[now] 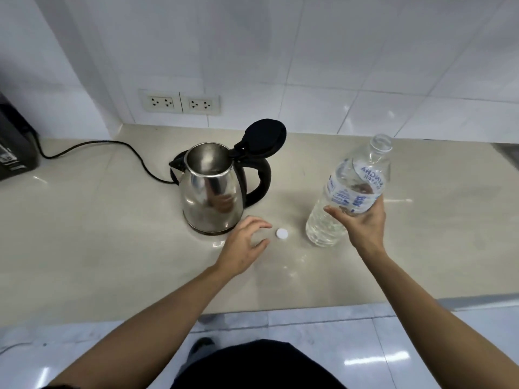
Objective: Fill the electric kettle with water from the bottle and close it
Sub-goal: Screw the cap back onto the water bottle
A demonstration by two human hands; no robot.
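Note:
A steel electric kettle (210, 192) stands on the beige counter (98, 234), its black lid (265, 137) flipped up and its mouth open. My right hand (362, 223) grips a clear water bottle (351, 186) around the label. The bottle is uncapped, tilted with its neck leaning right, and its base rests on or just above the counter. Its white cap (281, 233) lies on the counter between my hands. My left hand (244, 245) hovers open just left of the cap, in front of the kettle, holding nothing.
A black power cord (112, 148) runs from the kettle's base to the left. A dark appliance (14, 147) sits at the far left. Two wall sockets (179, 102) are in the tiled wall behind. The counter's front edge (309, 307) lies near my body.

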